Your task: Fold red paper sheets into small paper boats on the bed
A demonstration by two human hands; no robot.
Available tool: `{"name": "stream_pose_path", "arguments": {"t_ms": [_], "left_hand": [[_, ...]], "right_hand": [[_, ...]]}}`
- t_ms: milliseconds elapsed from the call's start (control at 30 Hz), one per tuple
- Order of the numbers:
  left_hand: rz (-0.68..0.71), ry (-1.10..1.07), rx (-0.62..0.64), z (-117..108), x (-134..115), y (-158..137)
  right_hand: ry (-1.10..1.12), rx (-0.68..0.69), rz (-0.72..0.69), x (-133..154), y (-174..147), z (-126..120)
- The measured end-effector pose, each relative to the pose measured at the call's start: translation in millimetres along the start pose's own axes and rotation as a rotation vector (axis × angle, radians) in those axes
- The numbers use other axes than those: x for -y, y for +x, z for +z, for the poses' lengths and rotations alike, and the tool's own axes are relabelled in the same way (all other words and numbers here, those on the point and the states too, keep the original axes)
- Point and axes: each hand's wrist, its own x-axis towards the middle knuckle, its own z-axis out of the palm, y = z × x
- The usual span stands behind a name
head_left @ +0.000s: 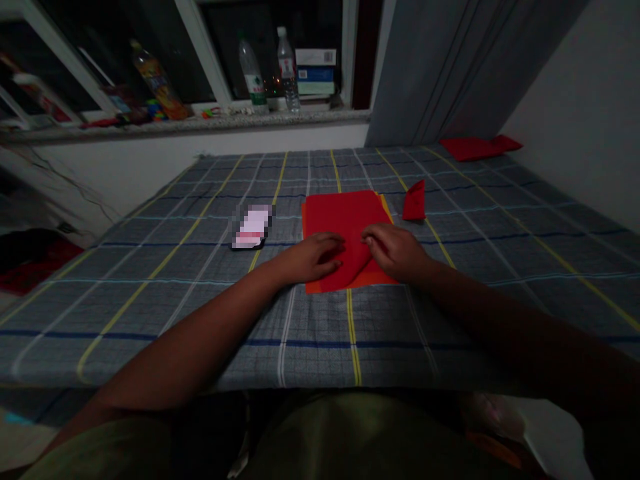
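Observation:
A red sheet of paper (340, 213) lies on top of a stack with orange sheets (314, 288) showing at its edges. My left hand (317, 257) rests on the left part of the red sheet, its fingers apart and curved. With the fingertips closed in a pinch, my right hand (395, 250) holds the red sheet near its right side. The near right corner of that sheet is lifted or folded over, baring orange paper beneath. Just beyond my right hand stands a small folded red paper piece (415, 201).
A phone (253, 227), blurred out, lies left of the stack on the checked cloth (200, 307). More red paper (473, 148) is at the far right corner. Bottles (253, 77) and stacked boxes (315, 72) line the windowsill (225, 123). A grey curtain (425, 73) hangs behind.

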Motion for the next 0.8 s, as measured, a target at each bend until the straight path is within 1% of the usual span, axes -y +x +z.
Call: {"name": "stream_pose_path", "arguments": {"t_ms": [200, 300, 367, 467, 533, 700, 800], "left_hand": [[-0.085, 0.07, -0.042, -1, 12, 0], [-0.204, 0.136, -0.113, -3, 18, -1], [-0.289, 0.167, -0.129, -6, 22, -3], [-0.323, 0.184, -0.128, -9, 26, -5], [-0.294, 0.181, -0.118, -10, 26, -5], [-0.189, 0.173, 0.009, -12, 20, -3], [-0.168, 0.176, 0.008, -15, 15, -2]], "right_hand": [[0.045, 0.217, -0.158, -3, 2, 5], [0.033, 0.3, -0.169, -3, 2, 7], [0.018, 0.323, -0.169, -3, 2, 7], [-0.01, 0.327, -0.184, -4, 1, 5], [-0.039, 0.314, -0.196, -4, 0, 2], [-0.175, 0.24, -0.187, 0, 1, -10], [-0.228, 0.168, -0.195, 4, 2, -14]]}}
